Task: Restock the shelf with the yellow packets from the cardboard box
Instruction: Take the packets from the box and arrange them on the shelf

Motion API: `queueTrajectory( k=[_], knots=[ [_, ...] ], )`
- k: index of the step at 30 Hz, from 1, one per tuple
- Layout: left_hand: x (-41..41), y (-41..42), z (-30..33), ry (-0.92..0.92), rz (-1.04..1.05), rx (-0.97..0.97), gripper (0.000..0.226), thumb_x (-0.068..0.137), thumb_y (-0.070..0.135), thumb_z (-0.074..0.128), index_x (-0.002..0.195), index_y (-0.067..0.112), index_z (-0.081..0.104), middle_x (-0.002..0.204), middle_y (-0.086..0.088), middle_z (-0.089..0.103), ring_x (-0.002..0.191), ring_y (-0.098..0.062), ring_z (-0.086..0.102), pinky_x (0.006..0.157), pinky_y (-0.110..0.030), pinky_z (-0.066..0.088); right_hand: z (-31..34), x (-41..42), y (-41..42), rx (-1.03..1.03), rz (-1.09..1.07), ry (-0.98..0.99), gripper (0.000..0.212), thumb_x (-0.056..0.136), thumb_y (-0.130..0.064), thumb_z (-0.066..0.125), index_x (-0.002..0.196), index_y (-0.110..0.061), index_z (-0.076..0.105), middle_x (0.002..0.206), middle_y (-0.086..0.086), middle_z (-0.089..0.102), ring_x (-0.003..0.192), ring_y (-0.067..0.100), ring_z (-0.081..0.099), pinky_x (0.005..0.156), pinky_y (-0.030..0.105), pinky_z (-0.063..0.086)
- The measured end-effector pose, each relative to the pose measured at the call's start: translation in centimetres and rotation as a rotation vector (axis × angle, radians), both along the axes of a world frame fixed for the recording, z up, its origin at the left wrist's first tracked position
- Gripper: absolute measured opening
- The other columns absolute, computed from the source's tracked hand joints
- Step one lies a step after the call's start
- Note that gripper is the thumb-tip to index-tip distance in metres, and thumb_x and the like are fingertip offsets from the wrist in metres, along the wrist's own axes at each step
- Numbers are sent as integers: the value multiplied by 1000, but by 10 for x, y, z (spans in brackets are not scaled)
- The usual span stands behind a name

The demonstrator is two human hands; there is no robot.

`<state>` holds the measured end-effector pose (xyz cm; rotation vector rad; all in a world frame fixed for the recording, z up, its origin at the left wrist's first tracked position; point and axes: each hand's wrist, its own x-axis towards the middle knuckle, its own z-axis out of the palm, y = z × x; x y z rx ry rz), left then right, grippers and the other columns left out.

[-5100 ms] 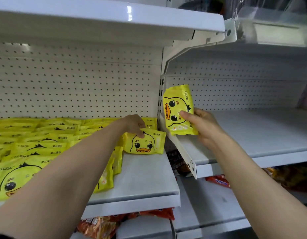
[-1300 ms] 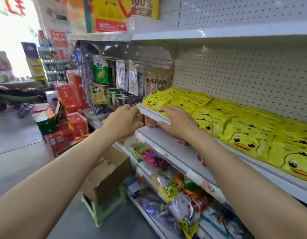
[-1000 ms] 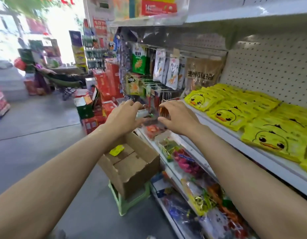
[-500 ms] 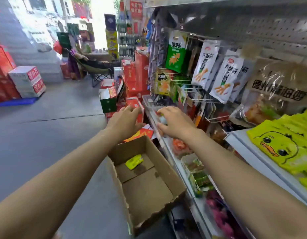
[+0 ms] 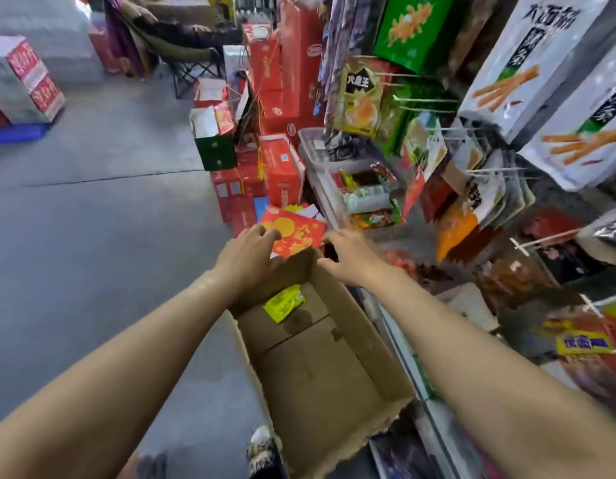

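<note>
Turned from shelf; both hands, left (image 5: 246,252) and right (image 5: 348,255), now over box (image 5: 320,371), loose, holding nothing. One yellow packet (image 5: 284,303) left, frame centre.

Matt brown cardboard box (image 5: 320,382) with a torn, rough near edge; glossy yellow plastic packet (image 5: 284,303); smooth grey concrete floor (image 5: 92,236).

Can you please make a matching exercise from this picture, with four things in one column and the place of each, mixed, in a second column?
Things:
1. yellow packet
2. left hand
3. white boxes with red labels
4. green carton

Places:
A. on the floor, far left
B. on the bottom of the cardboard box
C. at the far left corner of the cardboard box
D. among the red cartons

Pairs: 1-B, 2-C, 3-A, 4-D
</note>
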<state>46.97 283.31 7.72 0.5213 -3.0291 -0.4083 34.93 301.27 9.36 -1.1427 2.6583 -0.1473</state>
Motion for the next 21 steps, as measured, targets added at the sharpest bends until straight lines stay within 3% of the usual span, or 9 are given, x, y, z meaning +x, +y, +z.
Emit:
queueTrajectory(
  k=[8, 14, 18, 21],
  knots=[
    [-22, -71, -132, -164, 36, 138, 51, 92, 39, 59, 138, 20, 49, 134, -14, 51, 122, -37, 48, 97, -47, 45, -128, -21, -51, 200, -62, -255, 52, 95, -47, 55, 139, -20, 48, 137, 8, 51, 130, 29, 46, 100, 40, 43],
    [-9, -94, -240, -306, 61, 68, 58, 95, 48, 51, 148, 28, 37, 159, -15, 23, 143, -37, 26, 116, -48, 24, -232, -41, -89, 300, -57, -362, 55, 91, -46, 63, 138, -21, 50, 137, 10, 53, 129, 30, 49, 100, 40, 46],
    [2, -93, -277, -224, 90, -31, 54, 91, 48, 56, 140, 25, 51, 156, -12, 30, 139, -37, 32, 114, -50, 22, -298, -51, -116, 340, 5, -409, 59, 91, -42, 65, 143, -20, 46, 144, 9, 49, 133, 31, 46, 104, 41, 44],
    [5, -85, -291, -156, 109, -97, 49, 87, 47, 62, 130, 23, 60, 155, -14, 32, 137, -38, 34, 113, -52, 24, -345, -53, -130, 372, 76, -423, 67, 90, -39, 65, 149, -22, 38, 154, 8, 38, 143, 30, 31, 114, 39, 32]
  ],
)
